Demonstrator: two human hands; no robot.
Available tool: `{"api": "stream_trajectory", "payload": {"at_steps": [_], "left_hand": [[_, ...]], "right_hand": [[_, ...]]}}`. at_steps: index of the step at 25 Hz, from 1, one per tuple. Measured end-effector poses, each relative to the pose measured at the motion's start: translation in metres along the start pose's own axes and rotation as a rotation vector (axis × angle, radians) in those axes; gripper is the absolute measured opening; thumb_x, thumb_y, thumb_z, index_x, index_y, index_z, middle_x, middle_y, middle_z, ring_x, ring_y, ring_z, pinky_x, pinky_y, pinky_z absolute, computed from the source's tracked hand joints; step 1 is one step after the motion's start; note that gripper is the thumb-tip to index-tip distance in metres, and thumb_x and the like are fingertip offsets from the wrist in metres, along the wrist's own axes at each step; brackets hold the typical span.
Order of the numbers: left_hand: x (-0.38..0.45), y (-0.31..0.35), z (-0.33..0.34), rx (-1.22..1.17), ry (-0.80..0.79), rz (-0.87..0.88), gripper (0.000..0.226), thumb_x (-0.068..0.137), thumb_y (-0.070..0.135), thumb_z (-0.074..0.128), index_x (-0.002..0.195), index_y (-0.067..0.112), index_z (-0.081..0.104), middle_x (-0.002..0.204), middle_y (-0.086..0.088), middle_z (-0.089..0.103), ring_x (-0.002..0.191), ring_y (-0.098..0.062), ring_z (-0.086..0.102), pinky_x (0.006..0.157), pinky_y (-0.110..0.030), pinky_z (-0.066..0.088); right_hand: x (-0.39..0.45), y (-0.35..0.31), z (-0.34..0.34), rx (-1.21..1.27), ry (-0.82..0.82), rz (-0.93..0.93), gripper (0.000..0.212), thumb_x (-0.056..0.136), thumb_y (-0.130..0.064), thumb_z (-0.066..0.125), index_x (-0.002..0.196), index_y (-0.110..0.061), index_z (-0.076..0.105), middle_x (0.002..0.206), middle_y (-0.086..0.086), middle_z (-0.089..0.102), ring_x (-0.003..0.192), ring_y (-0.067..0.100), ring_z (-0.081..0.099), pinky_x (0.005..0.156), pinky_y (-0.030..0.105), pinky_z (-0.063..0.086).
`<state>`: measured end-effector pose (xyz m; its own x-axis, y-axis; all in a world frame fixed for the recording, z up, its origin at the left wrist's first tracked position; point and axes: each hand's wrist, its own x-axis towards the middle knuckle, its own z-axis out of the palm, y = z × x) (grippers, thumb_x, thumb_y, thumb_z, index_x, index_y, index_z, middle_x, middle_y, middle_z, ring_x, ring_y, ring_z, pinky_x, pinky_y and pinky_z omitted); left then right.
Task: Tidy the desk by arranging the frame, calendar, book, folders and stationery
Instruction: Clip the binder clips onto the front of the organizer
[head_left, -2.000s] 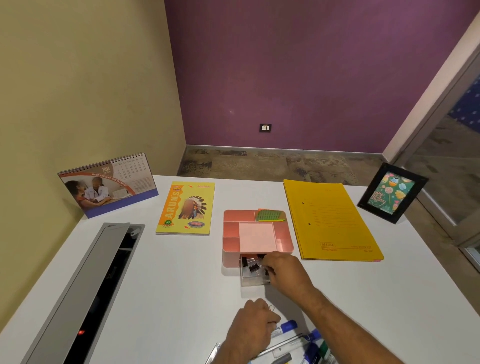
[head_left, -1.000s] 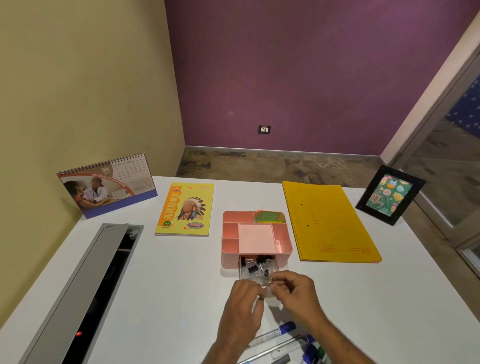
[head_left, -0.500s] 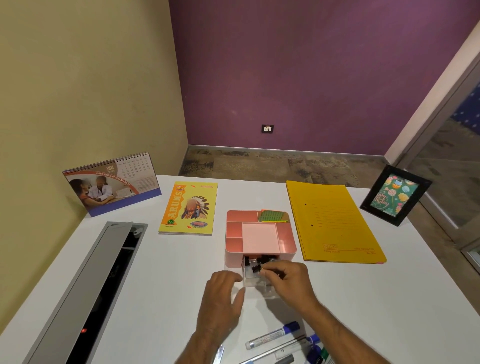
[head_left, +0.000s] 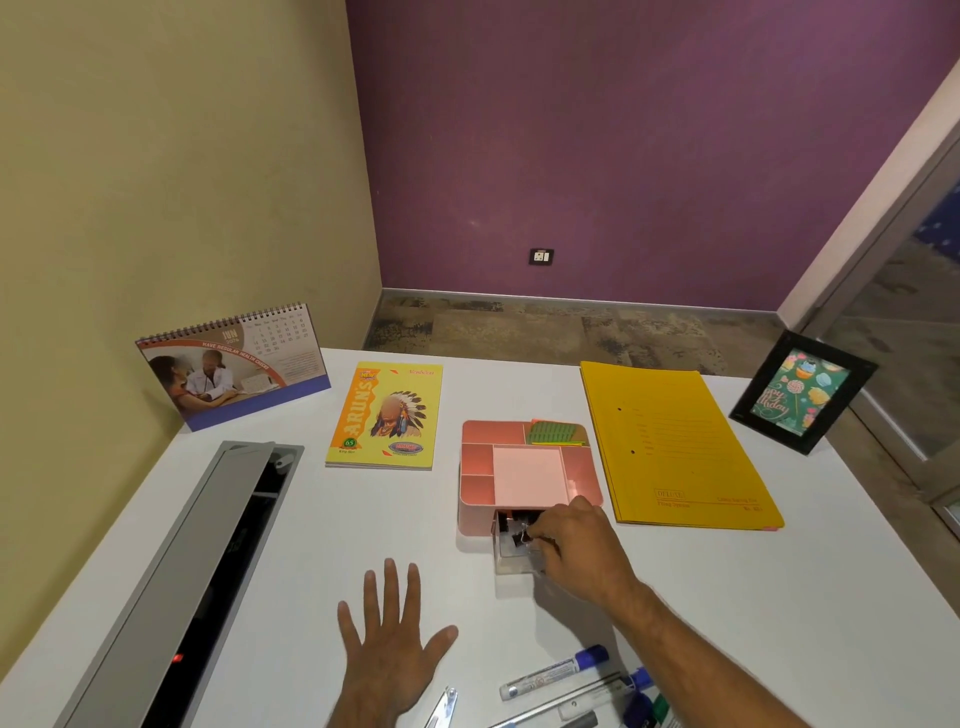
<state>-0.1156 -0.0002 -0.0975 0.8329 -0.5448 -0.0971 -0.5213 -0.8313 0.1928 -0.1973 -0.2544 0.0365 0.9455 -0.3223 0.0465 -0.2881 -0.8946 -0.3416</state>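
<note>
Along the far edge of our desk (head_left: 322, 540) we find, left to right, the calendar (head_left: 234, 364) at the far-left corner, the book (head_left: 387, 415), the folders (head_left: 675, 447) and the frame (head_left: 802, 392) at the far-right corner. The organiser (head_left: 527, 470) sits mid-desk between book and folders — its drawer (head_left: 511, 551) juts toward us, with clips in it. A cable tray (head_left: 182, 587) runs along the left edge. Markers (head_left: 553, 673) and a ruler (head_left: 556, 701) lie at the near edge — right of centre.
</note>
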Motion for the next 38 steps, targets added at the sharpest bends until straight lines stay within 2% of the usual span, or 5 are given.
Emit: {"api": "stream_trajectory", "payload": {"at_steps": [5, 11, 22, 28, 38], "left_hand": [[0.006, -0.002, 0.004, 0.022, 0.010, 0.014, 0.089, 0.084, 0.080, 0.024, 0.154, 0.026, 0.017, 0.164, -0.004, 0.001, 0.151, -0.024, -0.009, 0.114, -0.055, -0.012], [0.011, -0.002, 0.012, 0.014, 0.001, 0.002, 0.086, 0.084, 0.081, 0.023, 0.148, 0.023, 0.030, 0.156, -0.008, 0.021, 0.151, -0.026, -0.006, 0.113, -0.059, -0.002], [0.012, 0.000, 0.007, -0.015, 0.060, 0.017, 0.093, 0.081, 0.082, 0.024, 0.154, 0.026, 0.012, 0.164, -0.003, -0.002, 0.151, -0.025, -0.009, 0.114, -0.058, -0.011], [0.013, -0.001, 0.009, 0.009, 0.022, 0.017, 0.091, 0.080, 0.083, 0.027, 0.151, 0.026, 0.023, 0.161, -0.007, 0.010, 0.151, -0.026, -0.006, 0.114, -0.058, -0.009], [0.012, -0.002, 0.009, 0.058, 0.006, 0.018, 0.088, 0.080, 0.082, 0.030, 0.147, 0.024, 0.034, 0.156, -0.012, 0.022, 0.151, -0.027, -0.003, 0.114, -0.059, -0.008]], "right_hand": [[-0.036, -0.008, 0.013, 0.142, 0.213, 0.009, 0.036, 0.077, -0.010, 0.056, 0.108, -0.020, 0.071, 0.104, -0.008, 0.071, 0.095, 0.010, 0.058, 0.085, 0.025, 0.049], [-0.071, -0.014, 0.044, 0.042, 0.078, 0.003, 0.043, 0.066, -0.019, 0.066, 0.108, -0.022, 0.071, 0.102, -0.008, 0.072, 0.094, 0.015, 0.067, 0.089, 0.028, 0.052], [-0.026, -0.025, 0.033, -0.041, 0.015, -0.017, 0.036, 0.073, -0.023, 0.055, 0.109, -0.027, 0.059, 0.105, -0.012, 0.068, 0.093, 0.014, 0.062, 0.083, 0.027, 0.048], [-0.006, -0.008, 0.032, -0.020, 0.011, -0.024, 0.028, 0.073, -0.021, 0.053, 0.100, -0.029, 0.057, 0.093, -0.013, 0.067, 0.080, 0.009, 0.060, 0.068, 0.025, 0.050], [-0.023, 0.023, 0.030, -0.156, -0.100, 0.109, 0.027, 0.068, -0.033, 0.057, 0.093, -0.027, 0.066, 0.094, -0.011, 0.069, 0.082, 0.010, 0.059, 0.072, 0.022, 0.051]]}}
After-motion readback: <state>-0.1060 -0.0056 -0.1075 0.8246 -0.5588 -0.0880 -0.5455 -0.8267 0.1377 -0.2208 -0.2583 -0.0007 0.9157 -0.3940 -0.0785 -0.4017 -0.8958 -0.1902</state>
